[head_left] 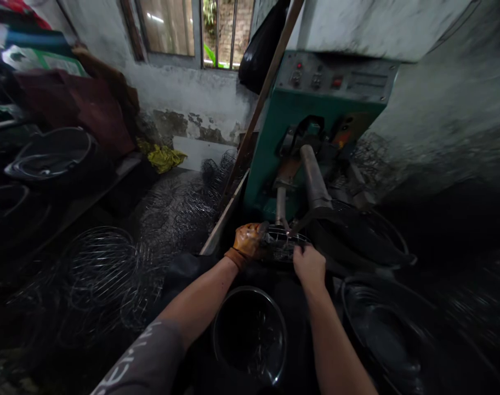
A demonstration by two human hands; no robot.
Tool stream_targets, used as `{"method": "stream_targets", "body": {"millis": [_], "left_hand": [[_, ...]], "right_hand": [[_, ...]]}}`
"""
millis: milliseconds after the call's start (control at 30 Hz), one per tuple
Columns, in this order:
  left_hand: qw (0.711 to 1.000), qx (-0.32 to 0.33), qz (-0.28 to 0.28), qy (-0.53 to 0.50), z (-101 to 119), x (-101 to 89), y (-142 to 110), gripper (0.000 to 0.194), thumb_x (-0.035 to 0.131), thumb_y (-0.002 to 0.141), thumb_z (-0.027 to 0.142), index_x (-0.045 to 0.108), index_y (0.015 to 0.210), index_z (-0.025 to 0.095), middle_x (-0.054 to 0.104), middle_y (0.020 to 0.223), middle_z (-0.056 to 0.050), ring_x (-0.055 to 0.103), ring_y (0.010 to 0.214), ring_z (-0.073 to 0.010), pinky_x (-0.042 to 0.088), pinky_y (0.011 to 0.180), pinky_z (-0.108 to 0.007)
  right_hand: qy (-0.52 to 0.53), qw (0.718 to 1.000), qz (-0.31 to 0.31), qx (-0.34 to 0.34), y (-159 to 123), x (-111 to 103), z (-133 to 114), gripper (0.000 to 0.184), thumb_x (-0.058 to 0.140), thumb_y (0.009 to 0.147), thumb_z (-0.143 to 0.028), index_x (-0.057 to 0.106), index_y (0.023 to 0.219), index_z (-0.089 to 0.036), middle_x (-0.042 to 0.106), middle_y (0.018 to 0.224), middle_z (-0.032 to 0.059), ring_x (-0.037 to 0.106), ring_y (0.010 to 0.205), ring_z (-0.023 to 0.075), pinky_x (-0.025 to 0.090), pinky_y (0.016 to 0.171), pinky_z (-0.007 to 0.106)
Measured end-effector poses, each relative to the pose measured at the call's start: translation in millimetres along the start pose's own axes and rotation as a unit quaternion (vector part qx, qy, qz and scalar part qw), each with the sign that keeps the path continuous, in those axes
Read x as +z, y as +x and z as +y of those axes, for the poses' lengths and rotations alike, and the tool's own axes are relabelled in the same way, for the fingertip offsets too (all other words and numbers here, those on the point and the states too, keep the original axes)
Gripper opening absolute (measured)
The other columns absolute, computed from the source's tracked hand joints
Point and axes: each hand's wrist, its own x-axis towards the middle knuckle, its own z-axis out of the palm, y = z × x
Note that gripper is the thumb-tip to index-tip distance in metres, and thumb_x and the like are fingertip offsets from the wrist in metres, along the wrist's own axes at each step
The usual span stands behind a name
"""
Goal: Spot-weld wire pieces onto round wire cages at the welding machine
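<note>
Between the two arms of a green spot welding machine (pixel 262 142) sits a round wire rack (pixel 285 237), touching the electrode tips. My left hand (pixel 249 240), in an orange-brown glove, is closed on the rack's left side. Bare and pinched, my right hand (pixel 310 265) grips its right rim. A small bright glow shows where the machine's tip meets the wire. Below my wrists stands a dark round bowl (pixel 250 334) with a shiny rim and some thin wire pieces inside. The rack's lower part is dark and hard to make out.
Finished-looking wire frames (pixel 102 263) are heaped on the floor at left. Dark basins (pixel 58 156) stand farther left, and another basin (pixel 381 323) with wire rings sits at right. A wooden plank (pixel 262 99) leans beside the machine. Yellow cloth (pixel 163 156) lies by the wall.
</note>
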Motion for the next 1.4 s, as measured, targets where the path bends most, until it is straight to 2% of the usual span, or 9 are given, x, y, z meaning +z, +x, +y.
{"method": "stream_targets", "body": {"millis": [267,633,767,933,1000,1100,1200,1300,1400], "left_hand": [[1.0,0.008,-0.001,0.005,4,0.3,0,0.089,0.074,0.077,0.062,0.053,0.15,0.016,0.068,0.137,-0.015,0.064,0.124,-0.0345,0.052,0.108,-0.048],[0.999,0.016,-0.03,0.022,29,-7.2,2,0.084,0.075,0.079,0.051,0.048,0.153,0.022,0.064,0.143,-0.011,0.06,0.129,-0.0335,0.048,0.109,-0.047],[0.999,0.017,-0.035,0.023,31,-6.9,4,0.085,0.073,0.081,0.054,0.047,0.154,0.02,0.063,0.144,-0.013,0.059,0.129,-0.0339,0.047,0.11,-0.048],[0.999,0.018,-0.037,0.025,34,-11.1,4,0.077,0.069,0.083,0.045,0.049,0.154,0.02,0.065,0.141,-0.013,0.061,0.126,-0.0328,0.048,0.108,-0.047],[0.999,0.018,-0.026,0.014,31,-12.8,3,0.084,0.072,0.081,0.049,0.047,0.156,0.02,0.064,0.143,-0.013,0.06,0.129,-0.0326,0.046,0.11,-0.047],[1.0,-0.001,-0.008,-0.005,20,-15.6,-3,0.109,0.081,0.07,0.057,0.037,0.162,0.02,0.057,0.152,-0.013,0.054,0.137,-0.0333,0.043,0.116,-0.046],[0.999,-0.041,-0.027,-0.003,6,-16.8,-11,0.119,0.084,0.064,0.055,0.031,0.164,0.019,0.052,0.157,-0.014,0.051,0.141,-0.0349,0.044,0.118,-0.046],[0.997,-0.055,-0.047,-0.007,0,-13.5,-9,0.112,0.085,0.065,0.049,0.037,0.161,0.018,0.056,0.153,-0.014,0.056,0.137,-0.0344,0.046,0.117,-0.044],[0.997,-0.052,-0.051,-0.006,4,-6.9,0,0.09,0.084,0.07,0.045,0.053,0.149,0.016,0.065,0.142,-0.014,0.063,0.129,-0.0328,0.051,0.112,-0.042]], "right_hand": [[0.038,0.999,0.0,-0.008,4,6,7,0.035,0.045,0.105,-0.025,0.075,0.111,-0.008,0.078,0.093,0.0174,0.074,0.09,0.0277,0.049,0.078,0.032],[0.056,0.996,0.063,-0.018,20,23,39,0.038,0.045,0.094,-0.026,0.077,0.101,-0.006,0.077,0.091,0.0209,0.07,0.087,0.0299,0.048,0.078,0.035],[0.073,0.995,0.064,-0.011,24,29,43,0.039,0.045,0.093,-0.028,0.077,0.099,-0.007,0.077,0.09,0.0205,0.069,0.086,0.0298,0.048,0.079,0.035],[0.093,0.993,0.067,-0.015,25,31,44,0.037,0.046,0.09,-0.028,0.076,0.097,-0.008,0.077,0.092,0.0203,0.068,0.088,0.0293,0.048,0.08,0.034],[0.113,0.991,0.068,-0.015,25,32,45,0.035,0.046,0.09,-0.028,0.076,0.093,-0.01,0.076,0.086,0.0185,0.067,0.085,0.0289,0.048,0.077,0.034],[0.142,0.988,0.066,-0.012,24,32,45,0.034,0.046,0.089,-0.029,0.076,0.088,-0.012,0.074,0.078,0.0162,0.067,0.081,0.0286,0.047,0.074,0.034],[0.145,0.987,0.066,-0.01,23,28,44,0.035,0.047,0.09,-0.029,0.076,0.093,-0.011,0.075,0.082,0.0164,0.068,0.084,0.0288,0.048,0.076,0.034],[0.108,0.992,0.063,0.0,18,21,45,0.039,0.046,0.094,-0.031,0.076,0.102,-0.008,0.076,0.088,0.0195,0.07,0.084,0.0303,0.049,0.075,0.036],[0.079,0.995,0.068,0.0,-2,18,51,0.039,0.046,0.097,-0.033,0.074,0.108,-0.008,0.076,0.092,0.0203,0.071,0.081,0.0317,0.049,0.071,0.037]]}}
